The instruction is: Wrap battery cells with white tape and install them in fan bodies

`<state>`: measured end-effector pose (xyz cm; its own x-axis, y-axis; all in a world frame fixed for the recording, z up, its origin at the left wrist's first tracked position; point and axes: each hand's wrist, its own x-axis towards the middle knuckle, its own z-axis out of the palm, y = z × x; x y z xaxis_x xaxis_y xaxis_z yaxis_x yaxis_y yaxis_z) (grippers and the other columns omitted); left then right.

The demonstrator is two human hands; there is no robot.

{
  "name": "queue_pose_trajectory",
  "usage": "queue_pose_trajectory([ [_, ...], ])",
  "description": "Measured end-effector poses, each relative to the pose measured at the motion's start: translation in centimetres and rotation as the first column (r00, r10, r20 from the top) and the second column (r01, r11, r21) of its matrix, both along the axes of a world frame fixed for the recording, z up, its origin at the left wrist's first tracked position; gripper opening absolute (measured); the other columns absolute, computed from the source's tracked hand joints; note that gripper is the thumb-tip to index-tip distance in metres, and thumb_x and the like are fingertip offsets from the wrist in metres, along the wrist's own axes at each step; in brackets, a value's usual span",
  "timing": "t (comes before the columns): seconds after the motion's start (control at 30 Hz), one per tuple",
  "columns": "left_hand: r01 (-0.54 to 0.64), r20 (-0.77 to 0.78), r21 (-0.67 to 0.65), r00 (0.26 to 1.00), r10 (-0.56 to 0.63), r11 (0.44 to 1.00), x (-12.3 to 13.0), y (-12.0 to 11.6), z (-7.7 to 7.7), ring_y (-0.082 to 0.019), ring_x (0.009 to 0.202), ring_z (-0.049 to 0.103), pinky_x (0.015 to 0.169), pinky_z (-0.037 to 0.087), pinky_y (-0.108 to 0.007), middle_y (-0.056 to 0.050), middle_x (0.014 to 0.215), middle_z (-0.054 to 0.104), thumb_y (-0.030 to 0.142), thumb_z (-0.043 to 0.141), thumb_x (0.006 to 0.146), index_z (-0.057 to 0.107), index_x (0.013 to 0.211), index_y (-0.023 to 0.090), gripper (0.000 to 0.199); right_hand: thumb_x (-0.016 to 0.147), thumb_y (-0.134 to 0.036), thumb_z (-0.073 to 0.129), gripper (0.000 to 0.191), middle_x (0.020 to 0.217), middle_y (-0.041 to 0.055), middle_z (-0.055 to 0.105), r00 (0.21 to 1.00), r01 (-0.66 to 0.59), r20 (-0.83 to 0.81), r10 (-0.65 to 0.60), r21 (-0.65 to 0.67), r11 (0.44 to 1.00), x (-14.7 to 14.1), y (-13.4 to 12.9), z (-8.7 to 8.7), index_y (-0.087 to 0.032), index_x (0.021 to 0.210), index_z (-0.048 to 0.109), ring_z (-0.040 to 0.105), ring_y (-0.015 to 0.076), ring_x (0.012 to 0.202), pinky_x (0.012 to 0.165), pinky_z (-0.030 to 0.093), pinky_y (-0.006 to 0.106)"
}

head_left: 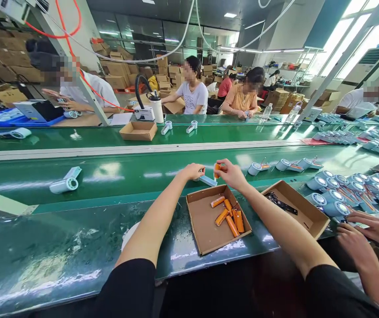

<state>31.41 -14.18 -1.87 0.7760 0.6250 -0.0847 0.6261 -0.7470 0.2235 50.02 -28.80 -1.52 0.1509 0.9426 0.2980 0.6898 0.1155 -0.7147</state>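
My left hand (193,171) is closed around a light blue plastic housing over the green belt; its handle (208,180) sticks out to the right, while the hand hides the rest. Pinched between the fingers of my right hand (231,174) is an orange battery (216,170), held upright just above the handle's end. Below both hands sits a shallow cardboard box (205,236) with several orange batteries (232,225) lying loose in it.
Right of it, another cardboard box (317,225) contains dark strip-like parts (280,202). Several blue housings (337,207) crowd the right, beside a co-worker's hands (358,238). One housing (65,183) lies left on the belt. A metal post (86,92) and people stand beyond.
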Motion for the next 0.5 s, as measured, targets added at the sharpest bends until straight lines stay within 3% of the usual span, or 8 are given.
queue_pose_trajectory([
  [0.07, -0.031, 0.008, 0.012, 0.999, 0.031, 0.999, 0.4, -0.3, 0.0, -0.021, 0.092, 0.070, 0.079, 0.048, -0.027, -0.005, 0.104, 0.078, 0.028, 0.054, 0.096, 0.072, 0.107, 0.025, 0.021, 0.098, -0.033, 0.066, 0.038, 0.095, 0.0059, 0.082, 0.977, -0.009, 0.211, 0.025, -0.080, 0.997, -0.3, 2.4, -0.7, -0.022, 0.134, 0.062, 0.077, 0.0232, 0.090, 0.085, 0.057, 0.033],
  [0.13, -0.058, 0.009, 0.019, 0.998, 0.058, 0.998, 0.8, -0.5, 0.0, -0.023, 0.095, 0.071, 0.080, 0.048, -0.028, -0.007, 0.106, 0.078, 0.028, 0.052, 0.099, 0.070, 0.109, 0.025, 0.021, 0.096, -0.031, 0.069, 0.036, 0.094, 0.0062, 0.082, 0.954, -0.028, 0.292, 0.063, -0.121, 0.992, -0.2, 3.4, -1.4, -0.022, 0.131, 0.065, 0.076, 0.0259, 0.091, 0.083, 0.054, 0.033],
  [0.5, -0.077, 0.011, 0.004, 0.997, 0.077, 0.997, 2.4, -0.6, -0.7, -0.025, 0.096, 0.071, 0.082, 0.049, -0.030, -0.009, 0.107, 0.077, 0.031, 0.053, 0.100, 0.068, 0.106, 0.023, 0.018, 0.099, -0.036, 0.067, 0.039, 0.112, 0.0082, 0.079, 0.806, -0.091, 0.537, 0.248, -0.301, 0.949, -0.1, 2.3, -1.3, -0.029, 0.136, 0.063, 0.073, 0.0303, 0.106, 0.088, 0.049, 0.033],
])
